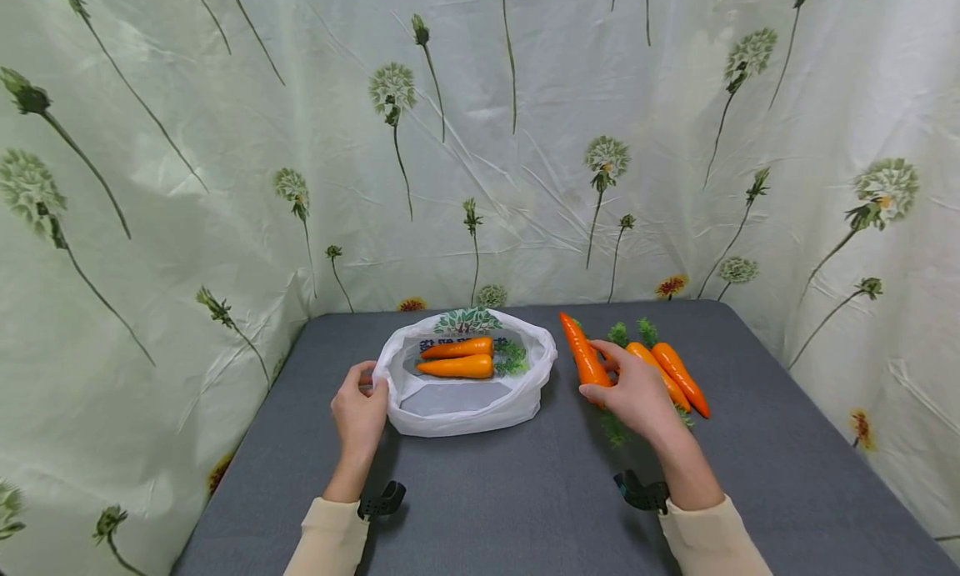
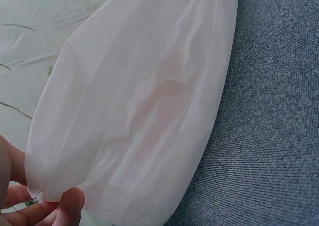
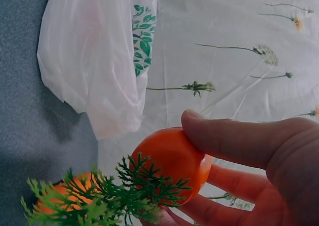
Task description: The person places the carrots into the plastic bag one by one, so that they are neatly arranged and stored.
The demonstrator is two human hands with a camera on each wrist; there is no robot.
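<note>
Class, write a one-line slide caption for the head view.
The left hand holds the rim of a white bag with two carrots inside; the right hand grips another carrot.

A white plastic bag (image 1: pixel 465 423) stands on a dark grey fabric-topped table (image 1: pixel 495 509), two tapered orange carrots (image 1: pixel 456 367) inside it. More tapered orange carrots (image 1: pixel 678 378) lie to its right. Behind the table hangs a white flower-printed curtain (image 1: pixel 480 159).
</note>
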